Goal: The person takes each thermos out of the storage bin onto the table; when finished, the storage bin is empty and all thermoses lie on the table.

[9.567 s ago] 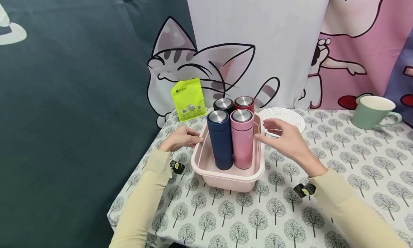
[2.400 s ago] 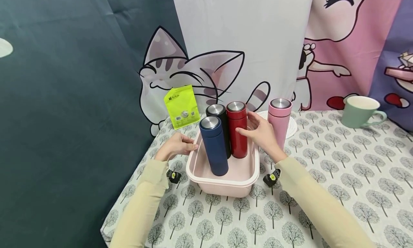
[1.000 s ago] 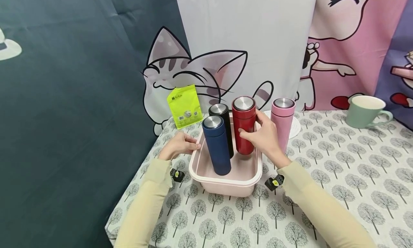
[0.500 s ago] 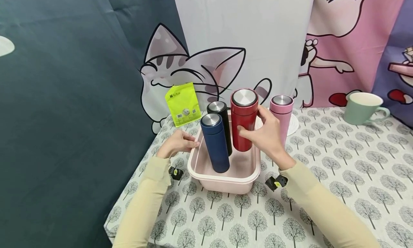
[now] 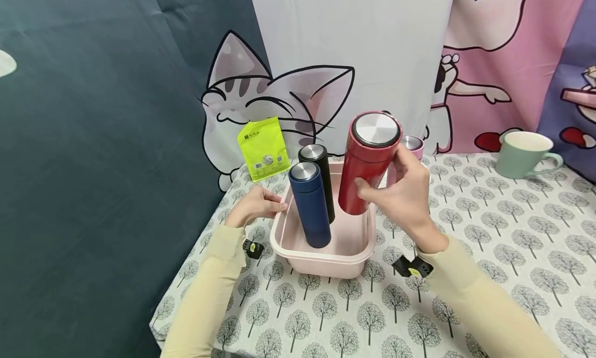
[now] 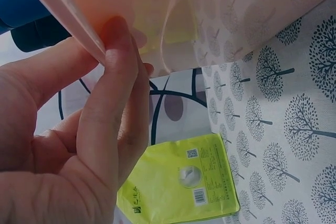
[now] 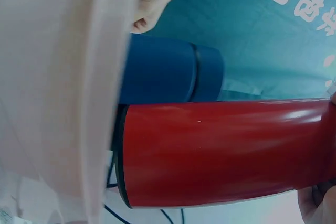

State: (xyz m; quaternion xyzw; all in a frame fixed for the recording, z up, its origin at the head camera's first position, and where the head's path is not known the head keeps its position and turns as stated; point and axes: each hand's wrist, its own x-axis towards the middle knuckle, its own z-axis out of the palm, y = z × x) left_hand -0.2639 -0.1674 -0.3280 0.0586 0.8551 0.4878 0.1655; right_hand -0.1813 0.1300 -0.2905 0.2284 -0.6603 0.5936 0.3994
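My right hand (image 5: 402, 192) grips a red thermos bottle (image 5: 365, 164) with a silver lid, tilted and raised over the right side of a pale pink plastic basin (image 5: 321, 270). In the right wrist view the red thermos (image 7: 226, 153) lies across the picture, its base near the basin's rim (image 7: 105, 98). A blue thermos (image 5: 312, 208) and a black thermos (image 5: 326, 182) stand inside the basin. On the left rim, my left hand (image 5: 255, 205) pinches the edge between thumb and fingers, plain in the left wrist view. A pink thermos (image 5: 413, 143), mostly hidden by my right hand, stands right of the basin.
A bright green pouch (image 5: 264, 150) leans at the back left of the tree-patterned tablecloth (image 5: 298, 316). A pale green mug (image 5: 526, 155) stands at the far right. A printed curtain (image 5: 372, 37) hangs behind the table.
The pink thermos has gone from the basin to the table at its right. Since then my right hand has taken the red thermos, lifted it, and moved it rightward, tilting. My left hand keeps the rim.
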